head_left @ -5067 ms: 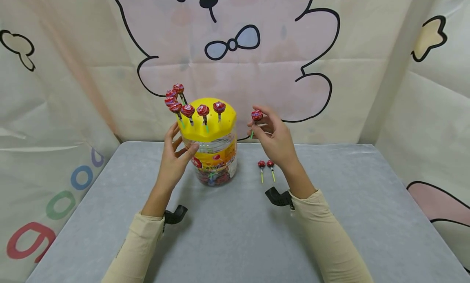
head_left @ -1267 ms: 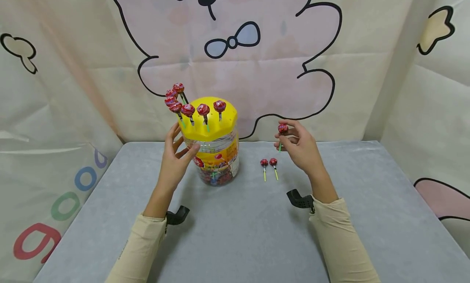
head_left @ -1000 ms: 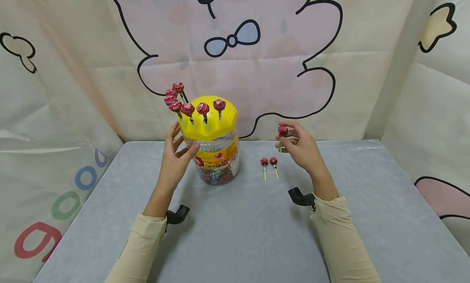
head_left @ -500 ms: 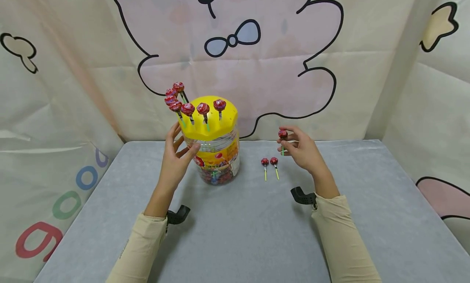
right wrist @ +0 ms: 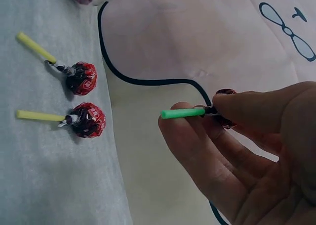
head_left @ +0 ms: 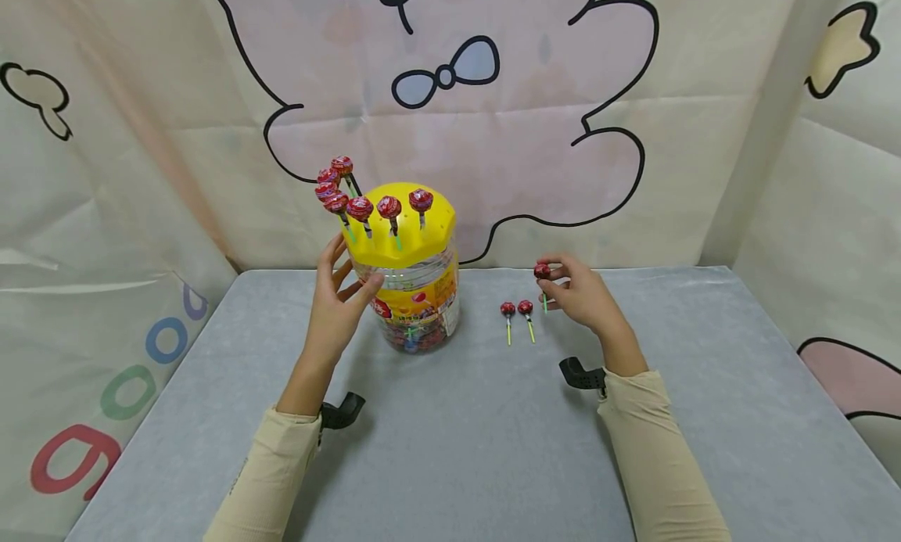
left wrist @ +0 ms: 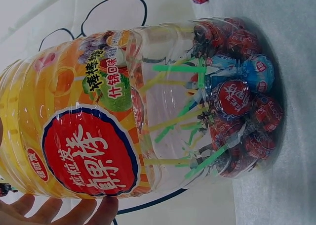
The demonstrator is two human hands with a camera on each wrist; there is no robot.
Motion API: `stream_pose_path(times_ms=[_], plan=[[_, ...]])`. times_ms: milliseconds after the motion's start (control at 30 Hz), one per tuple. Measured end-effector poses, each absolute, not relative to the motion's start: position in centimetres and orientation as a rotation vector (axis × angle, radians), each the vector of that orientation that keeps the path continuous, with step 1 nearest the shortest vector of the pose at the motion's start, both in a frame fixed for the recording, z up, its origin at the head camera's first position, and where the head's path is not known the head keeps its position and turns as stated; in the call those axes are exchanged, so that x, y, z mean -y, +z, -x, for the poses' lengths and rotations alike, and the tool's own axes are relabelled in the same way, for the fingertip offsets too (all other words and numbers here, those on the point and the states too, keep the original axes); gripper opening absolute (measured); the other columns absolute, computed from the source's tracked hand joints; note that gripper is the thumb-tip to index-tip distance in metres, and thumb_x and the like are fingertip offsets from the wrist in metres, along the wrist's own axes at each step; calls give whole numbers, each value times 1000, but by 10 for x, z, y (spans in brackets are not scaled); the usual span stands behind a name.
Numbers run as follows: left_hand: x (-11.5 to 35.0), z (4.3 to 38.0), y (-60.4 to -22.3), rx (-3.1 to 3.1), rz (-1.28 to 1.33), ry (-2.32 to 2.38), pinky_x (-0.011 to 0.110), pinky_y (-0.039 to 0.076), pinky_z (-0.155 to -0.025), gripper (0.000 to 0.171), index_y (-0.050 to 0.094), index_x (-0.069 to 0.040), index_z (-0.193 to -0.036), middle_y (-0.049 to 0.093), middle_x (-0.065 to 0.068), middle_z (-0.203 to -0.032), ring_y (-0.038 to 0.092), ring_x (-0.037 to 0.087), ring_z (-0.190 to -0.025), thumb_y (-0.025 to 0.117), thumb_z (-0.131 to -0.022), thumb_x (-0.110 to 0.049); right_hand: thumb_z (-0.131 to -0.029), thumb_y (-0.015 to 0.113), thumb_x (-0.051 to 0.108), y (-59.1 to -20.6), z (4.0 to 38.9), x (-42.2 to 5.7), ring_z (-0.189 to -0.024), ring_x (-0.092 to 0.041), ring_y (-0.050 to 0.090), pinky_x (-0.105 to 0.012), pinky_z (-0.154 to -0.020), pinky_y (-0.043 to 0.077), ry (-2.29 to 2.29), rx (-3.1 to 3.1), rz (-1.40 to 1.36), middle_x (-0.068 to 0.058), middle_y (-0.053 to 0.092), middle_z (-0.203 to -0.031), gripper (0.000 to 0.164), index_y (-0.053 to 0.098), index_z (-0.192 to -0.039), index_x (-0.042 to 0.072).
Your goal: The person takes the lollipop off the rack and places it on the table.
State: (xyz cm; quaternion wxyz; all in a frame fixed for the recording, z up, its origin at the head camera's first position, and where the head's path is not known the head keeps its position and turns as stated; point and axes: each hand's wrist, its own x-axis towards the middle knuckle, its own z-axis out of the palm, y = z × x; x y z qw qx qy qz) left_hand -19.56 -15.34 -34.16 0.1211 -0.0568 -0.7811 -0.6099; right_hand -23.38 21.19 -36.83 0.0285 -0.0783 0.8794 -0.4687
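A clear plastic candy jar with a yellow lid stands on the table, lollipops inside. My left hand grips its left side, thumb in front and fingers behind. Several red-wrapped lollipops stick up from the lid in a curved row along its left and front. To the right of the jar, my right hand pinches a red lollipop by its head between thumb and fingers. Its green stick points down in the head view. In the left wrist view, lollipops fill the jar's bottom.
Two red lollipops with yellow sticks, a left one and a right one, lie side by side between jar and right hand. The grey-blue table meets a cartoon-printed cloth backdrop behind and at both sides.
My right hand, with the lollipop, has moved right, away from the jar's lid, and then lowered toward the table. The left hand keeps its hold on the jar.
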Motion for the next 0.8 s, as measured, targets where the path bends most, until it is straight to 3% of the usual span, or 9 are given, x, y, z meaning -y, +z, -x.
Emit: stream_pose_path(times_ms=[367,800], plan=[[153,195,-340,2303,148,-1789,51,33,-118,79,19,-37,-156,20,-3,-164,29,28,-149,68,-94,-34,-99,58,13,-377,238,-217,-91,-26,73,-45,-81,60,-1304,-2740,161,-20,53,-140,44,49,-141,7],[154,196,-343,2283,161,-1784,54,33,-117,79,20,-36,-156,21,0,-164,29,31,-149,69,-94,-31,-99,60,12,-389,241,-218,-91,-28,71,-42,-78,61,-1319,-2716,149,-17,56,-137,42,51,-140,10]])
